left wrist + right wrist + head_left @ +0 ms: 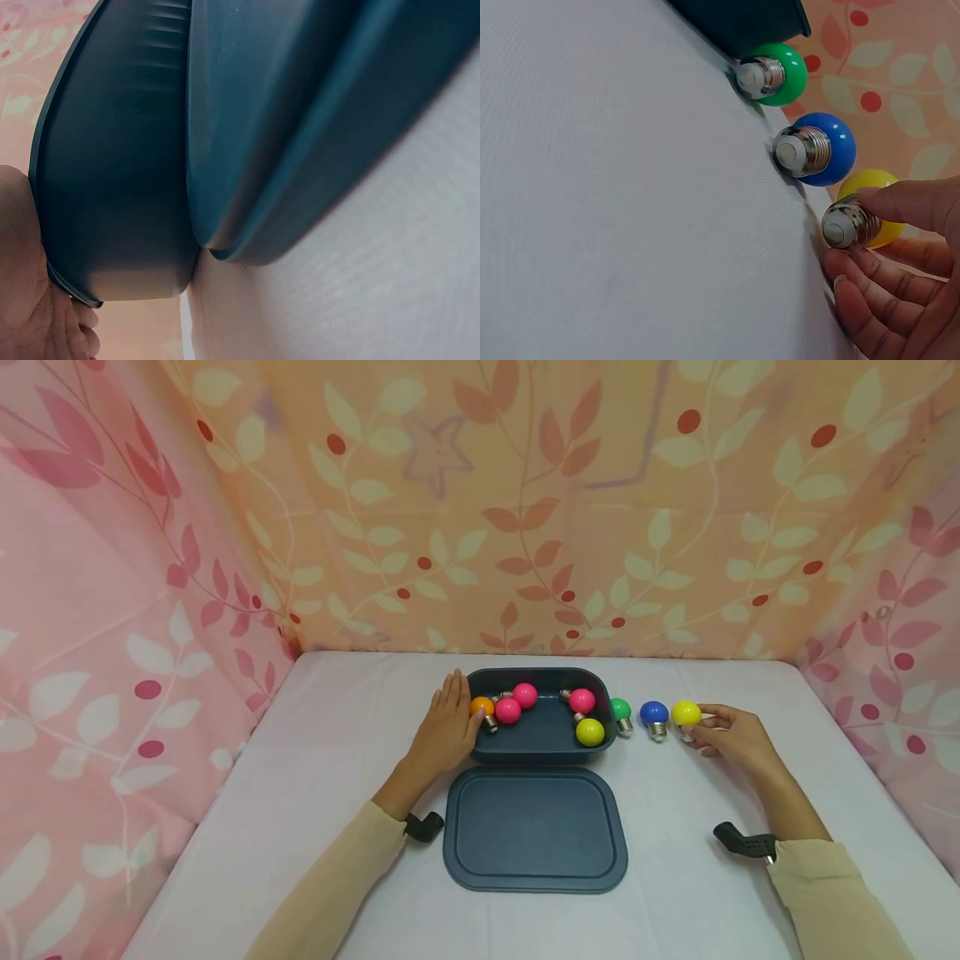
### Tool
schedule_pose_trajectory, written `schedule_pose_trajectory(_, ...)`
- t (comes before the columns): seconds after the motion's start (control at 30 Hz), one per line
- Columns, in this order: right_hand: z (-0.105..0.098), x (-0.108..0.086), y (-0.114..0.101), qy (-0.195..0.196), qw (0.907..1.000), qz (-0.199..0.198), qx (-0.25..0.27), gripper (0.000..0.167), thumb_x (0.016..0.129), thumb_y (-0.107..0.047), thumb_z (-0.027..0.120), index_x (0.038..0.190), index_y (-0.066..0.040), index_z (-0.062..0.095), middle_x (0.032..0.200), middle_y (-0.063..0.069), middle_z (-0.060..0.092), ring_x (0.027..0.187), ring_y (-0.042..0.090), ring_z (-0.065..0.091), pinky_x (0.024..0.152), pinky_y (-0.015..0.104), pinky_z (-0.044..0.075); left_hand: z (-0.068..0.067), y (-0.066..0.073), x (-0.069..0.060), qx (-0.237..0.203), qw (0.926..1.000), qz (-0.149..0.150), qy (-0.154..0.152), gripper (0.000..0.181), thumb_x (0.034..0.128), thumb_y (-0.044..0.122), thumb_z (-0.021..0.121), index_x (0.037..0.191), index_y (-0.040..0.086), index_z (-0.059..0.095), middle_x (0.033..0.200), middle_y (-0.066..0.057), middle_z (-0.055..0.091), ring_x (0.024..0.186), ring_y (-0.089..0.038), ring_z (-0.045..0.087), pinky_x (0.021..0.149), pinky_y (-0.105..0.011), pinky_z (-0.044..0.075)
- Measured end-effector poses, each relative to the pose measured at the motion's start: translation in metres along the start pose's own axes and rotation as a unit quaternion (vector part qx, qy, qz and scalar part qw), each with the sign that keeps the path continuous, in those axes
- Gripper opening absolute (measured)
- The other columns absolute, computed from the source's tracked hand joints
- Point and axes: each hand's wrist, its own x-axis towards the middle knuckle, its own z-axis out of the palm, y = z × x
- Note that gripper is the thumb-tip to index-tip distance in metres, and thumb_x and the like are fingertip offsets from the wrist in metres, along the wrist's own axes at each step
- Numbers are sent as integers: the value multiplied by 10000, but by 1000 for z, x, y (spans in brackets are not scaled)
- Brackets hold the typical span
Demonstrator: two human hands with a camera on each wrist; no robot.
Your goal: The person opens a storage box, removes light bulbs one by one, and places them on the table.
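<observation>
My right hand (735,739) pinches a yellow light bulb (686,713) between thumb and fingers, at the right end of a short row. In the right wrist view its metal screw base (841,229) faces the camera. Beside it on the cloth lie a blue bulb (654,713) and a green bulb (620,708). My left hand (446,727) rests with straight fingers against the left end of a dark box (543,757). Inside the box are an orange bulb (482,707), three pink bulbs (582,700) and a yellow-green bulb (590,732). The left fingertips partly show in the left wrist view.
A dark flat lid (536,831) lies on the white cloth (675,893) just in front of the box. Patterned curtains (525,527) rise behind the table and along both sides. The green bulb lies close to the box's right end.
</observation>
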Motion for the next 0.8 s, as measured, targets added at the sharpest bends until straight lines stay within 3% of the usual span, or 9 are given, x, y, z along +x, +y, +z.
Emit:
schedule_pose_trajectory(0.27,1,0,2,30,9999,-32,-142,663,973,-248,704,1460,110,432,1026,151,714,704,124,698,649,249,584,4,-2,1,54,10000,17,-13,693,1106,409,272,1592,-63,121,1683,-215,47,1558,-361,41,1246,-470,74)
schedule_pose_trajectory(0.8,4,-2,1,164,9994,-163,-248,631,974,-250,706,1416,133,470,946,90,747,673,97,665,614,233,566,-1,1,-1,-12,10000,-12,-29,696,1107,408,286,1594,-59,115,1685,-210,46,1560,-347,24,1247,-464,70)
